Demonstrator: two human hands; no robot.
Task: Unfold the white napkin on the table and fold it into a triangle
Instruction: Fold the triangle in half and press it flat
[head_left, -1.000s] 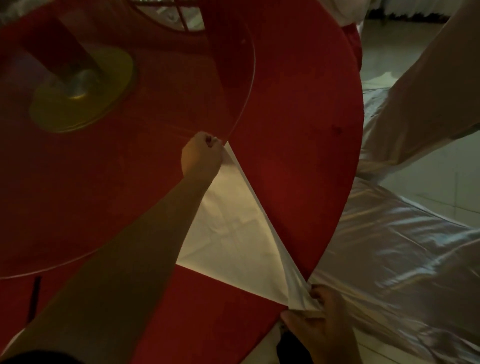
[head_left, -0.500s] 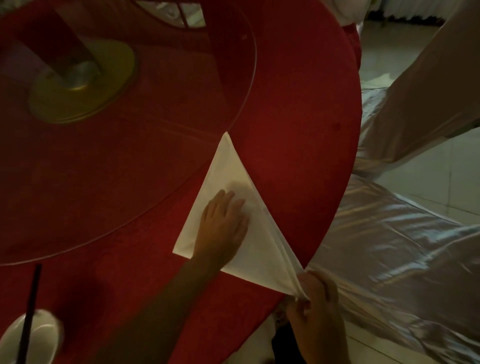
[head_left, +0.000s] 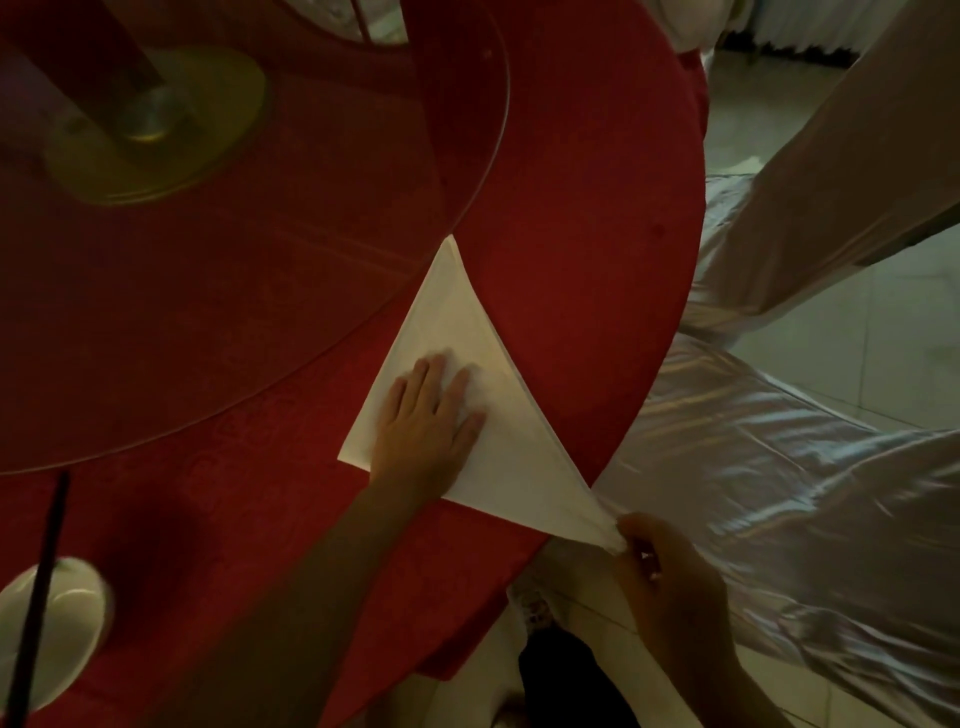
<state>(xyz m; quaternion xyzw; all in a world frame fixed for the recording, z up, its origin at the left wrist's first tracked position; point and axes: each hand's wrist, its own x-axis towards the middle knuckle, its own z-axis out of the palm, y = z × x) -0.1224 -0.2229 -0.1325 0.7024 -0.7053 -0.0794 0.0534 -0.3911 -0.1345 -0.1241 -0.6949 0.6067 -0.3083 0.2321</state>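
The white napkin (head_left: 457, 322) lies folded as a triangle on the round table with a red cloth (head_left: 582, 218), near its right edge. One point reaches the glass turntable's rim, another hangs past the table edge. My left hand (head_left: 426, 421) lies flat on the napkin's middle, fingers spread. My right hand (head_left: 660, 571), off the table edge, pinches the napkin's near right corner and pulls it taut.
A glass turntable (head_left: 311, 291) with a yellow hub (head_left: 156, 119) covers the table's centre. A white bowl (head_left: 57, 623) with a dark stick across it sits at the lower left. Chairs in shiny white covers (head_left: 779, 467) stand right of the table.
My left hand let go of the napkin's far corner and came back to press flat on its middle. The right hand pulled its corner further out past the table edge.
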